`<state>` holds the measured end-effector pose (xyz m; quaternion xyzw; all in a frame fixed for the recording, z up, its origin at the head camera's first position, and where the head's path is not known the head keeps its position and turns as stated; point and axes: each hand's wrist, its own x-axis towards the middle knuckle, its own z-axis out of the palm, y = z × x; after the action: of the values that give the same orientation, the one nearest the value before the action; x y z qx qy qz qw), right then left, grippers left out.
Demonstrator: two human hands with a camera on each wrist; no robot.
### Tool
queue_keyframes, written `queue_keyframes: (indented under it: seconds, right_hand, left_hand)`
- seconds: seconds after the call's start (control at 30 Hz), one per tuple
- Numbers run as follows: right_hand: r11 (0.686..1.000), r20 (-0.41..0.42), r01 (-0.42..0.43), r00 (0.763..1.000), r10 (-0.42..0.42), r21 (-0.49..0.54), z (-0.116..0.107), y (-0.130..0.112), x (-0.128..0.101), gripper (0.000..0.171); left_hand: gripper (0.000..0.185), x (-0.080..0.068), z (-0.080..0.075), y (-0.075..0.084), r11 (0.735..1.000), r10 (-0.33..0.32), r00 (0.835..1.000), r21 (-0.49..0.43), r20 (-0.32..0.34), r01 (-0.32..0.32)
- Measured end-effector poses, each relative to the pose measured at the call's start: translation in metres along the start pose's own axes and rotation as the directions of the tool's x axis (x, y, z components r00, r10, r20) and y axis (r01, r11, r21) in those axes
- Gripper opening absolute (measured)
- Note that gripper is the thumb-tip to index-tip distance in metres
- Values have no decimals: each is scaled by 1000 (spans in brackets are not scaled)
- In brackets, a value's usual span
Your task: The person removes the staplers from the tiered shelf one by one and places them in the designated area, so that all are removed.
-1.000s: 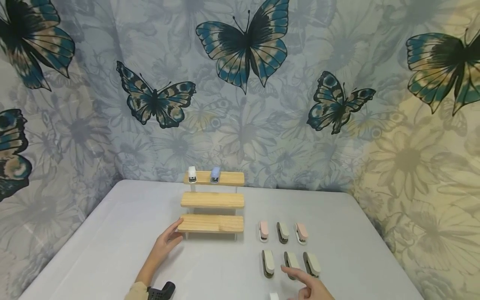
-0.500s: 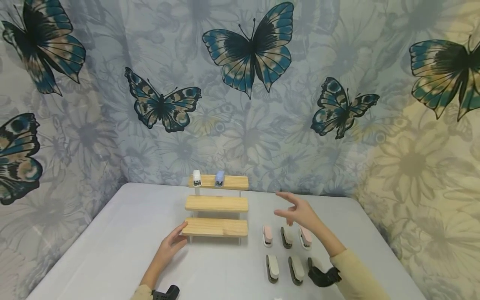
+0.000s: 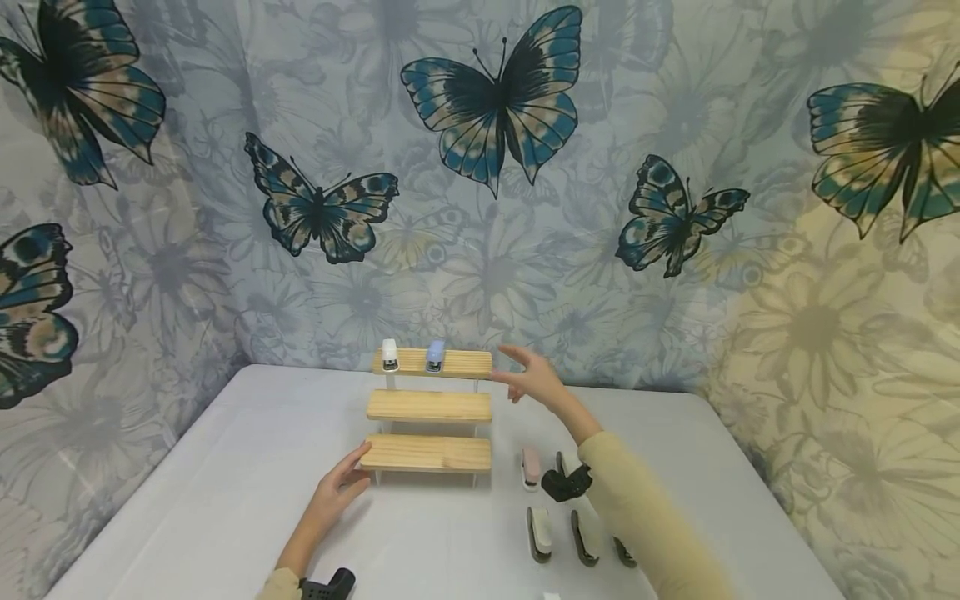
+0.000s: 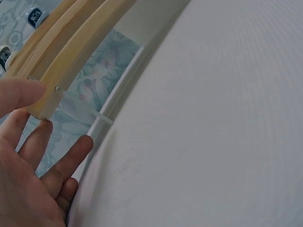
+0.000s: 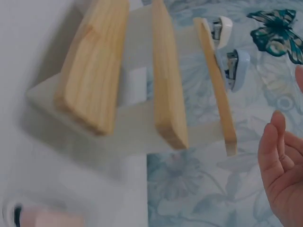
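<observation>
A three-tier wooden display stand (image 3: 429,452) with clear supports stands on the white table. My left hand (image 3: 337,492) holds the left end of its lowest shelf; in the left wrist view the thumb lies over the shelf end (image 4: 71,54) and fingertips touch it from below. On the top shelf sit a small white stapler (image 3: 389,354) and a blue stapler (image 3: 435,356), side by side. Just right of that shelf, my right hand (image 3: 536,379) hovers with thumb and index finger spread, holding nothing. In the right wrist view, this hand (image 5: 284,175) is partly cut off.
Right of the stand are a pink stapler (image 3: 531,467) and several pale green staplers (image 3: 539,533), some partly covered by the right sleeve (image 3: 645,508). A white object (image 3: 551,596) is cut off at the bottom edge. Butterfly-print fabric (image 3: 495,275) hangs behind the table.
My right hand has moved from above the front staplers, up and left, to beside the top shelf. The left hand has stayed at the lowest shelf. The head view has shifted slightly.
</observation>
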<state>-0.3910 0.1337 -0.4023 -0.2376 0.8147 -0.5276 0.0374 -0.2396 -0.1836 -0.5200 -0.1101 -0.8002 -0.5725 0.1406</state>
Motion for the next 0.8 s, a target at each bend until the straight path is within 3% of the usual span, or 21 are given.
queue_keyframes:
  seconds: [0.1,0.17,0.2,0.33,0.43,0.57,0.67,0.8]
  right_hand:
    - [994,-56,46,998,-41,102,13,76,52,59]
    - [984,-63,76,996,-67,162,23,112,75,61]
    - [973,-68,74,996,-61,217,30,115,80,62]
    - [960,-51,-30,998,46,280,50,19,42,67]
    - [945,-49,-82,994,103,317,62,-34,24,70]
    - [942,-31,-91,994,107,322,72,-33,35,76]
    - [950,-10,-58,998,64,307,79,-20,47,80]
    - [951,32,-69,998,62,302,85,-30,46,85]
  left_hand:
    - [46,3,0,1,1000,-2,1000,-1,10,2]
    - [46,3,-1,2,1000,-9,1000,3,12,9]
    - [46,2,-1,1,1000,-14,1000,3,10,14]
    - [46,0,0,-4,1000,14,1000,-12,4,-14]
    - [46,0,-1,-6,1000,14,1000,-11,-1,-14]
    - [46,1,-1,-5,1000,0,1000,-12,-9,-1]
    - [46,1,-1,-5,999,32,999,-28,2,-32]
    - [46,-1,-2,-6,998,56,998,-28,17,-56]
